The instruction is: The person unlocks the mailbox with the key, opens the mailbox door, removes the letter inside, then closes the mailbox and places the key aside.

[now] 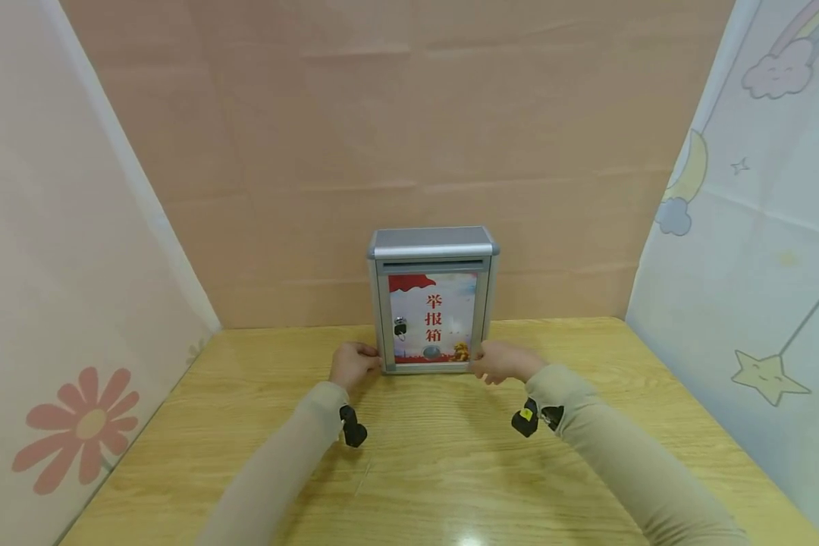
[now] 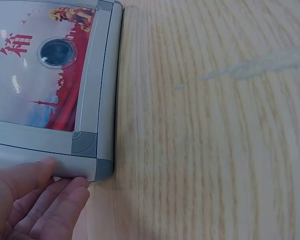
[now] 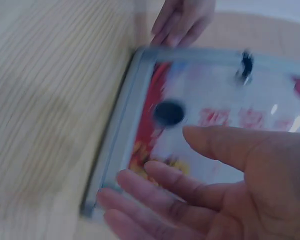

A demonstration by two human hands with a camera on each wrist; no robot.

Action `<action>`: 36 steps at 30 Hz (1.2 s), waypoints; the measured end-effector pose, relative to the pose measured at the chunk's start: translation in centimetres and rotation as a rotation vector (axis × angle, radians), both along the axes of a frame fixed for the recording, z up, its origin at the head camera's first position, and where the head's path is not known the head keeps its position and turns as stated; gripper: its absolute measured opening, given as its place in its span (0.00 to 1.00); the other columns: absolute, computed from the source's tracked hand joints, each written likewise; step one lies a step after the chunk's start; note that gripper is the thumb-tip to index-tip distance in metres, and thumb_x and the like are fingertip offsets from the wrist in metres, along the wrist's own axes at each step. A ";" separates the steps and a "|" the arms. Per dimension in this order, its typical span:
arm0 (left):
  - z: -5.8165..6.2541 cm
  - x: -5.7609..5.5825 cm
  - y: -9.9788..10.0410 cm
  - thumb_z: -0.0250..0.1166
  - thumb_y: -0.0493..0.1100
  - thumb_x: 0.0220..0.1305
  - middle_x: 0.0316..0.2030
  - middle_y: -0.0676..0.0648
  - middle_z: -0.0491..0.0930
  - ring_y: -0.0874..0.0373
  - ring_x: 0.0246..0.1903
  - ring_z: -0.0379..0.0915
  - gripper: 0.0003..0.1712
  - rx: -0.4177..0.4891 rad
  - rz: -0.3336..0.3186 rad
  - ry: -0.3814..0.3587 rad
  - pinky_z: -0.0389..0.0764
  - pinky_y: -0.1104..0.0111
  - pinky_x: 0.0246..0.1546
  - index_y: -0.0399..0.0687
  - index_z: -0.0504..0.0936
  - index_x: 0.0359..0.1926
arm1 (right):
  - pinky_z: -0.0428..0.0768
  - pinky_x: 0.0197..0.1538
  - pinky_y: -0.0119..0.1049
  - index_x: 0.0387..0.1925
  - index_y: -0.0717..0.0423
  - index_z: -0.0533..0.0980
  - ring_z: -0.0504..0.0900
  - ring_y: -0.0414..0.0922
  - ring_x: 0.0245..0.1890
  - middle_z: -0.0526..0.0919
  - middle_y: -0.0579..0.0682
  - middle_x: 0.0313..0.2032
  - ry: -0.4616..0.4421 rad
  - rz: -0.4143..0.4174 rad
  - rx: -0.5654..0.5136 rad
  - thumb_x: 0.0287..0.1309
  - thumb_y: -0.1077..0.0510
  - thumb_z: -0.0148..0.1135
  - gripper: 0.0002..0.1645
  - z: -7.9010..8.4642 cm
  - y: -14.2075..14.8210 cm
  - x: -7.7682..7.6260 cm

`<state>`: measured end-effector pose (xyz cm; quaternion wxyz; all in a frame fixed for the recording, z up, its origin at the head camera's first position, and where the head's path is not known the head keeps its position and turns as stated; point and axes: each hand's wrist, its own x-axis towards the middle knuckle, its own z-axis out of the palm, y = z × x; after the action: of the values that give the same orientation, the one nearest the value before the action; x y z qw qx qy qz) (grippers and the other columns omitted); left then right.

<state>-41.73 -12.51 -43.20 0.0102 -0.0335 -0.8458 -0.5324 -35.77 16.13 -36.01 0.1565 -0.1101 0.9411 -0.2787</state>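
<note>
A grey metal-framed letter box (image 1: 433, 311) stands upright on the wooden table against the back wall. Its white front panel carries red characters, a slot above, and a lock with a black-headed key (image 1: 400, 329) on the left. Near its lower left side is my left hand (image 2: 40, 200), thumb tip against the frame and the fingers loosely bent alongside. My right hand (image 3: 190, 195) is at the lower right corner, its thumb and fingers spread apart in front of the panel. Nothing is pinched between them.
The wooden table (image 1: 423, 470) runs back to a tan cloth wall (image 1: 409, 136). Pale printed side walls stand left and right, with a flower (image 1: 89, 425) and a star (image 1: 770, 377). Both wrists wear black camera mounts.
</note>
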 end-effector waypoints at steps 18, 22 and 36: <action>-0.1 0.1 0.1 0.70 0.33 0.54 0.32 0.40 0.85 0.53 0.28 0.82 0.08 0.004 0.001 0.021 0.82 0.67 0.27 0.31 0.85 0.34 | 0.84 0.30 0.34 0.39 0.59 0.78 0.81 0.47 0.38 0.80 0.52 0.36 1.005 0.171 0.388 0.59 0.59 0.67 0.09 1.7 -11.4 -0.5; -0.2 0.0 0.0 0.70 0.33 0.55 0.32 0.40 0.85 0.54 0.27 0.81 0.08 0.003 -0.002 0.016 0.83 0.67 0.28 0.31 0.84 0.35 | 0.83 0.30 0.32 0.41 0.59 0.79 0.82 0.46 0.38 0.80 0.53 0.37 1.099 0.170 0.496 0.59 0.63 0.65 0.08 1.0 -11.9 -0.6; 0.2 0.6 0.2 0.69 0.33 0.57 0.35 0.37 0.84 0.45 0.34 0.82 0.08 -0.002 -0.005 0.017 0.83 0.66 0.31 0.30 0.84 0.37 | 0.81 0.27 0.30 0.35 0.61 0.79 0.81 0.44 0.28 0.81 0.52 0.29 1.138 0.195 0.584 0.57 0.66 0.65 0.04 0.3 -12.5 -1.3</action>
<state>-41.13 -12.35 -43.01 0.0159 -0.0402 -0.8462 -0.5311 -37.02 3.64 -35.71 -0.3188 -0.2787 0.8996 0.1064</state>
